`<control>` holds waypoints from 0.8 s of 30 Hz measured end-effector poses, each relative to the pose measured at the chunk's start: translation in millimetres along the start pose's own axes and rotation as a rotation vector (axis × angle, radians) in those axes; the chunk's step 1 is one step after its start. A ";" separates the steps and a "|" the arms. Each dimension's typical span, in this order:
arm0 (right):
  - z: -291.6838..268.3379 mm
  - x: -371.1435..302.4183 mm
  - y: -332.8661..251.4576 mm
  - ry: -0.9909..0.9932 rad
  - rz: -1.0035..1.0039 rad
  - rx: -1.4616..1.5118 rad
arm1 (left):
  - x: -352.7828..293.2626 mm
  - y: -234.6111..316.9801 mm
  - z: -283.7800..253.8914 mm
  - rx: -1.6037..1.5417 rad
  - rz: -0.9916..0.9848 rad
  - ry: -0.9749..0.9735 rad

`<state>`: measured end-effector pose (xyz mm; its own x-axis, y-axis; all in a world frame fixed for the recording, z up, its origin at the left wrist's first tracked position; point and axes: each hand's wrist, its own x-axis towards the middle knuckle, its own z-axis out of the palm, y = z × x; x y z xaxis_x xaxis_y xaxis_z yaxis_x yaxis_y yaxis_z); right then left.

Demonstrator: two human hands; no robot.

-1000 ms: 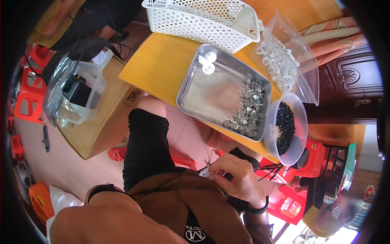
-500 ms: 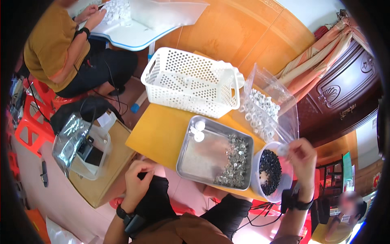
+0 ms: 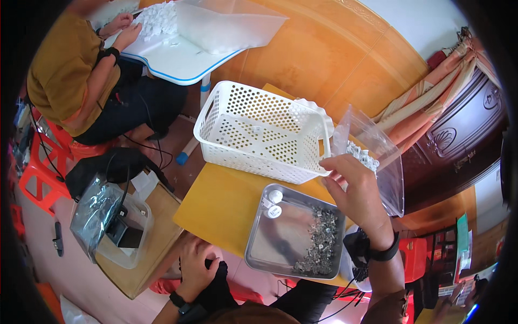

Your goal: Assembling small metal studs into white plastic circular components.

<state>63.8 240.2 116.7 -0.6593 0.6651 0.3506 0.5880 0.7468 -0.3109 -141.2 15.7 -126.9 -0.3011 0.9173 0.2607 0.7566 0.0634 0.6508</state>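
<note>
My right hand is raised over the right end of a white perforated plastic basket. Its thumb and forefinger are apart, with nothing visible between them. Just beyond it lies a clear plastic bag of small white plastic parts, partly hidden by the hand. Below, a metal tray holds a pile of small metal pieces and a few round white parts. My left hand rests by my knee, fingers loosely spread and holding nothing I can see. My right forearm mostly covers a tub with black pieces.
The tray and basket stand on a yellow table. At left, a cardboard box carries a clear plastic container. A co-worker handles white parts at a white table. Red stools and cables surround the area.
My right hand has moved from the tub up and left to the basket's edge; the small white part it pinched no longer shows. My left hand has lowered slightly. The whole view has shifted.
</note>
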 end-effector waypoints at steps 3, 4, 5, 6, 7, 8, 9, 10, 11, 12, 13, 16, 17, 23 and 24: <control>8.9 7.0 -2.1 -0.206 -0.089 -0.011 | 2.1 -7.5 2.0 0.015 -0.031 -0.026; 10.5 5.7 -8.4 -0.320 -0.083 0.041 | 1.8 -10.2 2.9 0.006 -0.053 -0.055; 12.1 5.1 -11.6 -0.332 -0.084 0.039 | 2.9 -11.3 1.7 -0.002 -0.063 -0.057; 13.8 5.1 -13.8 -0.421 -0.165 0.103 | 4.7 -11.5 -1.1 -0.009 -0.066 -0.052; 15.9 7.7 -15.8 -0.509 -0.245 0.175 | 5.4 -13.1 -3.6 -0.010 -0.071 -0.049; 14.6 12.9 -19.1 -0.453 -0.221 0.182 | 5.2 -15.6 -3.7 -0.012 -0.081 -0.054; 10.9 21.5 -20.2 -0.464 -0.221 0.187 | 4.5 -18.3 -3.0 -0.040 -0.096 -0.027; 5.9 32.6 -21.7 -0.401 -0.048 0.234 | 1.3 -21.2 -4.2 -0.070 -0.110 -0.002; 4.0 45.8 -18.2 -0.333 0.125 0.277 | 1.1 -22.1 -5.4 -0.073 -0.116 -0.009; 9.5 63.3 -9.5 -0.297 0.113 0.215 | 0.7 -22.3 -6.8 -0.084 -0.125 0.002; 16.7 81.6 1.0 -0.258 0.100 0.147 | 1.3 -22.0 -8.5 -0.099 -0.131 0.014; 56.1 114.1 48.9 -0.426 0.066 0.124 | 6.2 -25.1 -9.2 -0.207 -0.130 0.001; 67.1 115.9 63.5 -0.422 0.067 0.123 | 7.3 -25.1 -9.2 -0.207 -0.126 0.001; 115.7 141.7 94.0 -0.604 -0.218 -0.079 | -0.4 -45.5 -10.4 -0.359 -0.034 -0.027; 117.3 146.2 92.6 -0.648 -0.232 -0.077 | -2.4 -45.7 -11.1 -0.384 -0.035 -0.019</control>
<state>-33.1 406.7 35.5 -0.9050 0.3723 -0.2056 0.4135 0.8835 -0.2200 -181.6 6.2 -149.3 -0.3093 0.9245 0.2230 0.4726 -0.0541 0.8796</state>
